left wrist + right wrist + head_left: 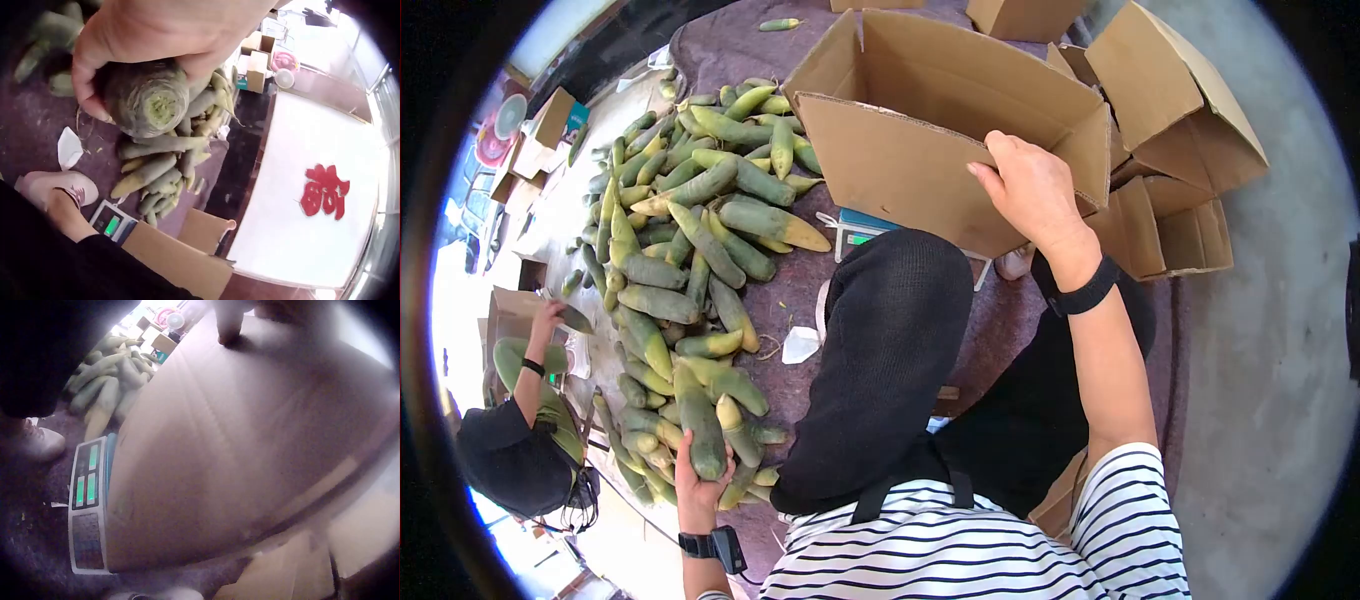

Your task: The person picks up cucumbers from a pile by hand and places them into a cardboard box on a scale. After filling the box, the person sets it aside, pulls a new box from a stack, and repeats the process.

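My left hand (700, 492) grips a thick green radish (697, 415) near its blunt end, at the near side of a large heap of green radishes (655, 270). In the left wrist view, the cut end of the held radish (153, 106) faces the camera, with the fingers and thumb around its sides. My right hand (1035, 185) holds the near wall's rim of an open cardboard box (900, 165), fingers over the edge and thumb outside. The box sits on a digital scale (87, 506) with lit green displays. No radishes show in the visible part of its inside.
More open cardboard boxes (1165, 110) stand to the right. A white scrap (801, 345) lies on the purple cloth (790, 290) beside my knee. At the far left another person (520, 440) holds a radish. A single radish (780, 24) lies at the back.
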Tool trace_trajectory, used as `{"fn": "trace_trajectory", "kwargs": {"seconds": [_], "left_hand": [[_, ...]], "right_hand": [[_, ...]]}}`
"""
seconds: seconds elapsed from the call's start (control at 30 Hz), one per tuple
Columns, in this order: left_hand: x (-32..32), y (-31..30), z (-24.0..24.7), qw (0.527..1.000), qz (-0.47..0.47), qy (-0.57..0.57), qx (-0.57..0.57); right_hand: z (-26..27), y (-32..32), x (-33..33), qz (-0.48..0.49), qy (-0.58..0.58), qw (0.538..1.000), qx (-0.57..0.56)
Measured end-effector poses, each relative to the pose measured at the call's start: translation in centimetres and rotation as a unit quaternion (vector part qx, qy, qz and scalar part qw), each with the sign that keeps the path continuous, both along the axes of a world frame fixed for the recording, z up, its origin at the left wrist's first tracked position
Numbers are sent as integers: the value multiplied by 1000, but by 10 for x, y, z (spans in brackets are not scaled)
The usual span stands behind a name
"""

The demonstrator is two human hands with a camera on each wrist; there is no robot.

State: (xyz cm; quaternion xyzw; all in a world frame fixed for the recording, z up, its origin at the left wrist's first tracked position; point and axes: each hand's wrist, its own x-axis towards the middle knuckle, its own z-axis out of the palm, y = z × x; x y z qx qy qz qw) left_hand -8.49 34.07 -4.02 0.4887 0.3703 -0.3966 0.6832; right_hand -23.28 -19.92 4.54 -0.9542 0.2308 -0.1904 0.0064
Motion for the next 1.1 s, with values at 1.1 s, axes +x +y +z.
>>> {"fn": "trace_trajectory", "kwargs": {"seconds": [1.1], "left_hand": [[123, -441, 124, 175, -436, -883, 18]], "right_hand": [[-1, 0, -2, 7, -15, 999, 35]]}}
